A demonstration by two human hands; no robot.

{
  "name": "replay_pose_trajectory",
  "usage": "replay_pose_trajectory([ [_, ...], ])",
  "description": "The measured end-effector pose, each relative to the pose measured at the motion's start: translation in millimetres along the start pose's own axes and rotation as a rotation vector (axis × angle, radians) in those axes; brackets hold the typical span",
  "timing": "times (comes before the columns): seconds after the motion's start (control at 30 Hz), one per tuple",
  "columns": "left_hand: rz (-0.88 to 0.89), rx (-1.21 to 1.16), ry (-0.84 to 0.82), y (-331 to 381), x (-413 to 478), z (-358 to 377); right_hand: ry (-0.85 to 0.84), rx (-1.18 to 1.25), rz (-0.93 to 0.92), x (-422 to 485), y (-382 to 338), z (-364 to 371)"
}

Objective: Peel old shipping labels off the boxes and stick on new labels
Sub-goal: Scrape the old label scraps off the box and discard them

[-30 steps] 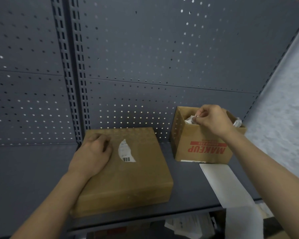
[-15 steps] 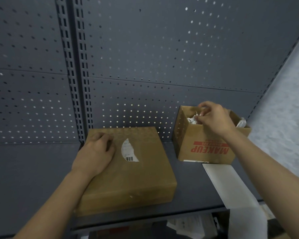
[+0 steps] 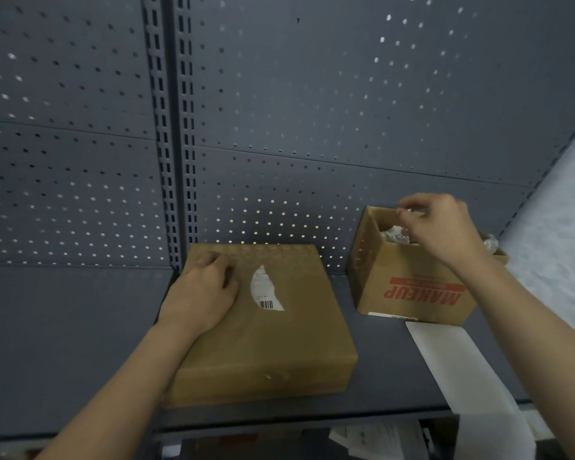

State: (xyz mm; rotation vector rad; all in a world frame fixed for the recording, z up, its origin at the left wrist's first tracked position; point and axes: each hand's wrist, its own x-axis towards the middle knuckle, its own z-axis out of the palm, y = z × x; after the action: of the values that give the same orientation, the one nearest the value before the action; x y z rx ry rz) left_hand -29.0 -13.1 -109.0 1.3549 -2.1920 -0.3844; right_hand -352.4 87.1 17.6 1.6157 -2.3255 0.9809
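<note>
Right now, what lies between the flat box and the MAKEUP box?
Only a narrow strip of bare grey shelf, per the head view; flat box and MAKEUP box do not touch.

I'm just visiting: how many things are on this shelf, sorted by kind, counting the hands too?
Cardboard boxes: 2 (flat box, open box)
Torn label: 1
White paper strip: 1
Hands: 2 (left hand, right hand)
Total: 6
Crumpled scraps inside the open box: too jumbled to count.
</note>
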Motion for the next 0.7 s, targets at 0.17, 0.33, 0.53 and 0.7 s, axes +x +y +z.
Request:
replay_pose_trajectory([
  [0.17,-0.003,0.005,0.012,0.9,-0.6,0.3,-0.058,0.009,-0.170,-15.0,-42.4,17.9],
  [0.33,0.001,0.006,0.008,-0.1,-0.9,0.1,-0.354,0.057,-0.251,-25.7,-71.8,70.4],
  [0.53,-0.016,0.022,0.001,0.3,-0.7,0.5,-0.496,0.059,-0.285,-32.7,-84.3,121.8],
  [0.7,-0.018,0.017,0.006,0.6,-0.1,0.7,-0.482,0.042,-0.324,-30.2,-87.7,138.8],
])
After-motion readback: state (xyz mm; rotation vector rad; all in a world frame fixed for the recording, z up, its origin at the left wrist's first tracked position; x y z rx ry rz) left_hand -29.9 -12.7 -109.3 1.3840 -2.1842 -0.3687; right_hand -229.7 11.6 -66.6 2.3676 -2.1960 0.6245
